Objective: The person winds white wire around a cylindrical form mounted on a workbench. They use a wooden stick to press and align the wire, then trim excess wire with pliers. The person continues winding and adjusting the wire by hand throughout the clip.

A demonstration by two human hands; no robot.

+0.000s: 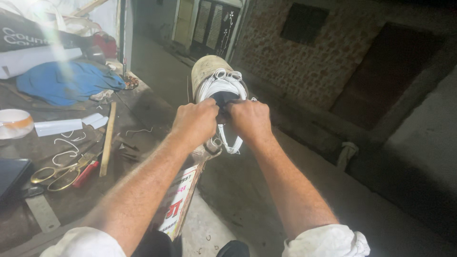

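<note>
Your left hand (196, 124) and your right hand (248, 120) are close together, knuckles almost touching, out in front of you past the edge of the workbench (28, 147). Both are pinched tight on the white laces (223, 78) of a shoe (209, 71). The shoe sits upside-up on a stand, toe pointing away from you, and its dark opening shows just above your fingers.

The laces look thin, soft and bendy. They loop at the top and hang down in a loose loop under your hands. They can slip, so hold them near the shoe, where you hold them now. The shoe looks light, but its pale upper looks stiff and firm, a good place to press against.

On the bench to your left, a white bowl (13, 123) stands near the edge of the picture. You cannot tell what is in it. Near it lie brass scissors (54, 175), a wooden stick (107, 138), a blue cloth (66, 82) and some small white lace bits (66, 147).
</note>
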